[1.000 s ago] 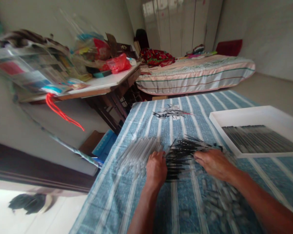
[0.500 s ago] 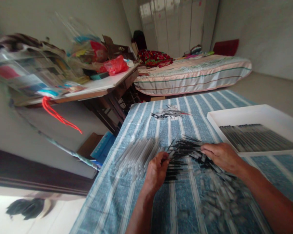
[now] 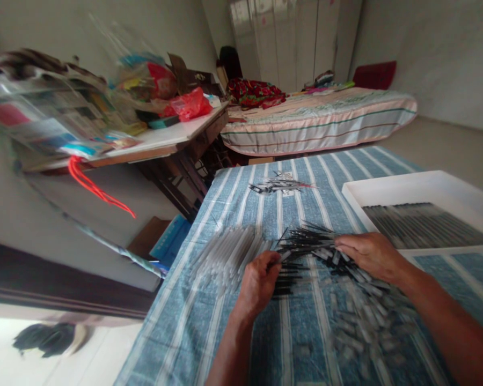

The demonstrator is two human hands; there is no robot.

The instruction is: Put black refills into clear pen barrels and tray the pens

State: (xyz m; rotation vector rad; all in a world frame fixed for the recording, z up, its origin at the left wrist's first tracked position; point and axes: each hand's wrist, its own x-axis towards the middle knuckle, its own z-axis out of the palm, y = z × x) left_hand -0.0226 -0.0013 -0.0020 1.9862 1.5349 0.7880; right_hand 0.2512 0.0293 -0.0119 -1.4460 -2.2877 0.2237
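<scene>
Beyond the striped counter (image 3: 177, 332) stands a bed (image 3: 317, 136). Black rods (image 3: 306, 239) lie heaped between my left hand (image 3: 260, 279) and my right hand (image 3: 370, 256), their long axes mostly running left to right, one end towards each. On the left my fingers curl closed just beside the grey tubes (image 3: 233, 252); on the right, thumb and fingertips meet at the rods' other ends. Blur hides what either pinches, so I cannot tell. My right is nearer the white tray (image 3: 430, 187).
</scene>
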